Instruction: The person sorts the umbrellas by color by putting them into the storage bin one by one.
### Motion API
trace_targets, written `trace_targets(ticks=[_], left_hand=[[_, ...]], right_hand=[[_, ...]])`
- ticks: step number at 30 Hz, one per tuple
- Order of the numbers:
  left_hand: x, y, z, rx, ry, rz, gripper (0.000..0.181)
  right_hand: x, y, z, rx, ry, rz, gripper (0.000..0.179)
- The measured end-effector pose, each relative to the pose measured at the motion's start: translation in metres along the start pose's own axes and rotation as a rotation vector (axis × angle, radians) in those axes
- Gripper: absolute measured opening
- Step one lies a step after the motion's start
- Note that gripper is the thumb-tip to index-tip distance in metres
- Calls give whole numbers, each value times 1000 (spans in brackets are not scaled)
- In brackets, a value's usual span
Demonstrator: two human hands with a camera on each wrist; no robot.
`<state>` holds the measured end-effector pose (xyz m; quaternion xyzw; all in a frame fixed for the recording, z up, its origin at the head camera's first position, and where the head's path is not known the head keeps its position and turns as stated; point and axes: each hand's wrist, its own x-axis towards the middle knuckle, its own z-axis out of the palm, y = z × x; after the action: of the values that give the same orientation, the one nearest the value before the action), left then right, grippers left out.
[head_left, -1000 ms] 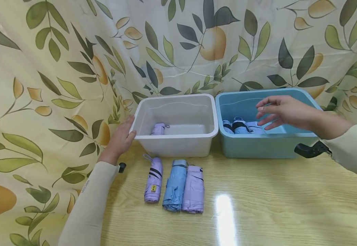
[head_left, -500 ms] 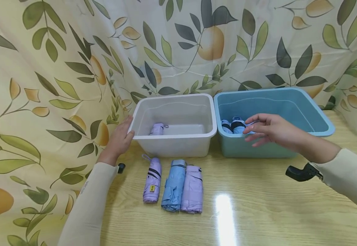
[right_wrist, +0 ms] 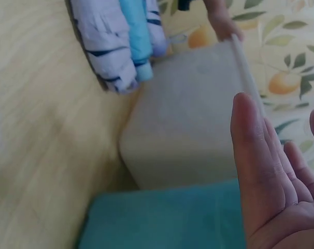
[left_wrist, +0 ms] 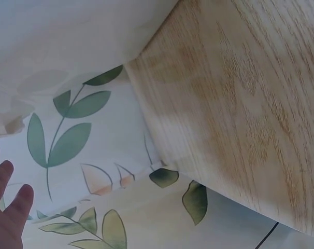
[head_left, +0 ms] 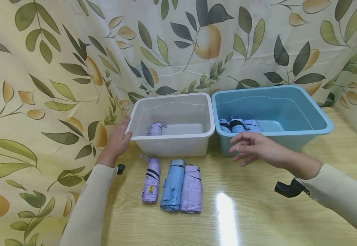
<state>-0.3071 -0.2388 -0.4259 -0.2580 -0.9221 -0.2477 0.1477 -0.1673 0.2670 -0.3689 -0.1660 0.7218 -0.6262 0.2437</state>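
My left hand (head_left: 115,140) rests with extended fingers against the left rim of the white bin (head_left: 178,145). In front of the blue bin (head_left: 304,136) my right hand (head_left: 253,147) hangs in the air, fingers loosely bent and holding nothing. On the table in front of the white bin lie three folded umbrellas: a slim purple umbrella (head_left: 151,181), a blue umbrella (head_left: 173,186) and a wider purple umbrella (head_left: 192,191). Inside the white bin is a purple umbrella (head_left: 156,129), partly hidden by the front wall. Three folded umbrellas (head_left: 237,125) lie at the left of the blue bin.
The two bins stand side by side at the back of the wooden table (head_left: 258,205). A leaf-and-fruit patterned curtain (head_left: 178,44) hangs behind them and along the left side. Each wrist carries a small black device, such as the right wrist's camera mount (head_left: 290,188).
My right hand has moved left and toward me, from over the blue bin to in front of it. The left hand stays at the white bin's rim.
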Motion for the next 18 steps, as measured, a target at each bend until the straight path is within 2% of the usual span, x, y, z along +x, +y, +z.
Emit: trace_targets(ticks=[5,11,18], left_hand=[[0,-2,0,17,5,9,58],[-2,-5,-3,38,-2,33,59],[3,-5,-8,163,-53,57,60]], right_hand=[[5,13,10,32,-7,67,36],[13,27,20,42,-25,99,40],[17,45,27,106,-14,149,41]])
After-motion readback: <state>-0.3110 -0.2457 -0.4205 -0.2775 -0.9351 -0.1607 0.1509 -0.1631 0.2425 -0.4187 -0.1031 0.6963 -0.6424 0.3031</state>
